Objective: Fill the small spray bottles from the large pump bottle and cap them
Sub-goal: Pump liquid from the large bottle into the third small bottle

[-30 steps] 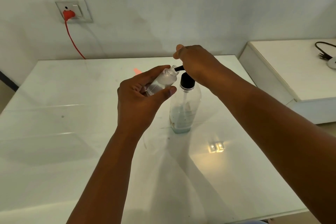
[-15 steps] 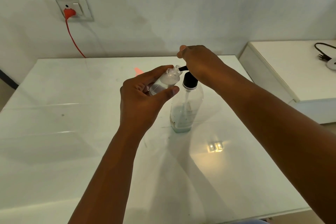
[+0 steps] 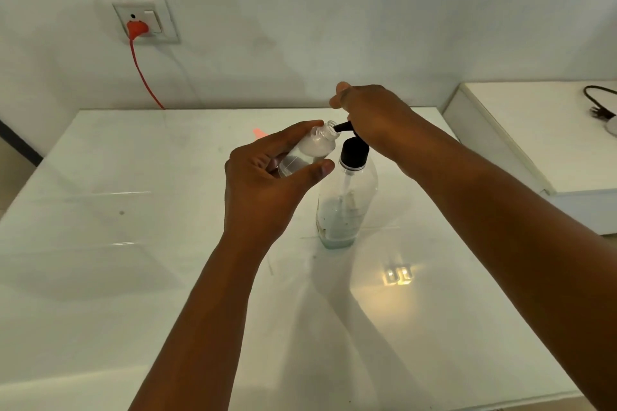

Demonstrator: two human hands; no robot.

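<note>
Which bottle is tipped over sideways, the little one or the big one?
The small spray bottle in the left hand is tilted toward the black nozzle. The large pump bottle stands upright on the table.

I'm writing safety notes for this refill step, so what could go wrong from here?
1. The small clear spray bottle is tilted in the left hand, its narrow open mouth at the black pump spout; liquid could miss and spill on the glossy white table.
2. The right hand presses atop the tall clear pump bottle, which nothing steadies; it might tip.
</note>
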